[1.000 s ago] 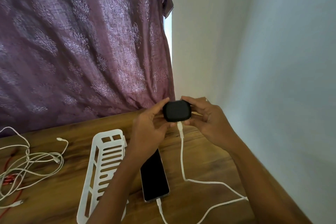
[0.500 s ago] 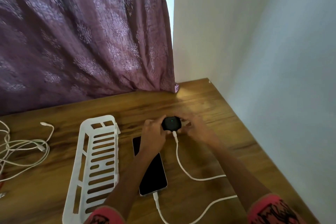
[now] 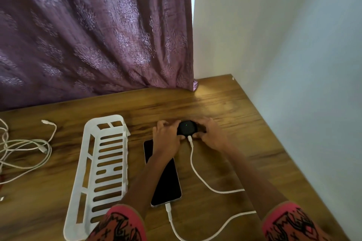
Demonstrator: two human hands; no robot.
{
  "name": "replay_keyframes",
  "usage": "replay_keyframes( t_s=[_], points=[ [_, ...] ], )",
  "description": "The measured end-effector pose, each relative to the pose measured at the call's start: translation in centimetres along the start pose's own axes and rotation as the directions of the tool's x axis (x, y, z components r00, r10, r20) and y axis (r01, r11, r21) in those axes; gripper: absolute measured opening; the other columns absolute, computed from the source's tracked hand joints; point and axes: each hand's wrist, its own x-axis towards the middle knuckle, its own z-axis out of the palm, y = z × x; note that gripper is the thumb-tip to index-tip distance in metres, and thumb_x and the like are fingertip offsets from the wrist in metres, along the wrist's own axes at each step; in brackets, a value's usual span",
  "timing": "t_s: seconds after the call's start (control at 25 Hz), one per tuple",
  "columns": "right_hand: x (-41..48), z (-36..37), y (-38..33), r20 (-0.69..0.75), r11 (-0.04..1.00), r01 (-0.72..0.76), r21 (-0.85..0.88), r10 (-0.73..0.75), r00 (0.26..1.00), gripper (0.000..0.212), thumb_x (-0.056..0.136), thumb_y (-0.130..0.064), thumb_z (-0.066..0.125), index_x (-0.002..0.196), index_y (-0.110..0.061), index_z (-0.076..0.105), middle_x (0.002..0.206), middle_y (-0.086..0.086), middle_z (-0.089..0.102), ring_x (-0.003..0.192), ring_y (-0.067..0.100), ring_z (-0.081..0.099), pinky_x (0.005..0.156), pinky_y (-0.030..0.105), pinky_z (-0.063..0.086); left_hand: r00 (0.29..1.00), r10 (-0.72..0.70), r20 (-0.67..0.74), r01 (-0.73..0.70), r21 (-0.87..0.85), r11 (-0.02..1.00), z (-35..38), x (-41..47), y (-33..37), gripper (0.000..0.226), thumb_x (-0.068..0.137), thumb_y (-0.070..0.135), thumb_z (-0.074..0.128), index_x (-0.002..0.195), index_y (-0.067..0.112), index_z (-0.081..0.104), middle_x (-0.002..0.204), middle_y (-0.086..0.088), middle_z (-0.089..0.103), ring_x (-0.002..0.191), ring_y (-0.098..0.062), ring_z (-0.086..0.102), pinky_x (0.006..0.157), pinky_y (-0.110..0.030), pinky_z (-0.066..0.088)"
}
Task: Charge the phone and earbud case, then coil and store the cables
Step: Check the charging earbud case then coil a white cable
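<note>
Head view: our left hand (image 3: 166,137) and right hand (image 3: 210,135) both grip the case (image 3: 187,128) on the table (image 3: 225,107), a cable (image 3: 197,174) plugged in. The phone (image 3: 166,180) lies beside the rack (image 3: 101,172), which holds nothing.

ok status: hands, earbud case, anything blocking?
Left hand and right hand both on earbud case, down on table. Cable plugged in, green light on. Nothing blocking.
</note>
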Motion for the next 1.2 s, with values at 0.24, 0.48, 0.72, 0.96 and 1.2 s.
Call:
replay_keyframes(
  t_s=[0.24, 0.48, 0.72, 0.96, 1.2],
  points=[
    [0.0, 0.1, 0.1, 0.023, 0.999, -0.038, 0.027, 0.037, 0.999, 0.058, 0.081, -0.009, 0.067, 0.134, -0.023, 0.049, 0.131, 0.000, 0.049, 0.123, 0.017, 0.039, 0.107, 0.033, 0.030, 0.998, -0.026, 0.049, 0.027, -0.016, 1.000, -0.1, -0.6, 0.5, 0.059, 0.094, 0.032, 0.049, 0.146, 0.017, 0.025, 0.133, -0.015, 0.046, 0.125, -0.026, 0.031, 0.101, -0.033, 0.027],
    [-1.1, -0.3, -1.0, -0.001, 0.975, -0.123, 0.186, 0.125, 0.992, 0.067, 0.081, -0.001, 0.065, 0.139, -0.022, 0.039, 0.134, 0.003, 0.048, 0.123, 0.017, 0.047, 0.100, 0.027, 0.039, 0.998, -0.033, -0.057, 0.030, -0.054, 0.998, -0.9, -3.6, 0.0, 0.066, 0.096, 0.027, 0.044, 0.148, 0.009, 0.008, 0.152, -0.015, 0.022, 0.142, -0.028, 0.010, 0.114, -0.038, 0.014],
    [-3.6, 0.6, -3.8, -0.200, 0.990, -0.007, 0.142, 0.036, 0.979, 0.046, 0.088, -0.001, 0.055, 0.130, -0.020, 0.051, 0.134, 0.005, 0.050, 0.124, 0.020, 0.045, 0.102, 0.030, 0.036, 0.982, -0.049, -0.180, 0.024, -0.140, 0.990, -4.1, -8.3, -0.5, 0.058, 0.098, 0.024, 0.040, 0.148, 0.012, 0.011, 0.155, -0.008, 0.018, 0.144, -0.024, 0.007, 0.115, -0.034, 0.012],
    [-7.0, 3.4, -8.9, -0.258, 0.961, 0.244, 0.131, -0.204, 0.944, 0.032, 0.089, -0.001, 0.053, 0.116, -0.017, 0.061, 0.121, 0.003, 0.058, 0.116, 0.019, 0.050, 0.102, 0.038, 0.042, 0.930, -0.094, -0.355, 0.027, -0.188, 0.982, -6.5, -13.0, -1.6, 0.057, 0.097, 0.025, 0.045, 0.147, 0.013, 0.019, 0.152, -0.007, 0.026, 0.144, -0.022, 0.011, 0.114, -0.032, 0.018],
    [-8.9, 8.3, -16.0, -0.258, 0.890, 0.423, 0.171, -0.374, 0.891, 0.025, 0.089, -0.003, 0.055, 0.112, -0.012, 0.063, 0.114, 0.005, 0.062, 0.110, 0.020, 0.054, 0.098, 0.041, 0.045, 0.855, -0.059, -0.516, -0.035, -0.171, 0.985, -9.4, -16.8, -7.4, 0.054, 0.092, 0.012, 0.051, 0.142, 0.007, 0.031, 0.145, -0.011, 0.039, 0.141, -0.028, 0.020, 0.115, -0.038, 0.022]
  ],
)
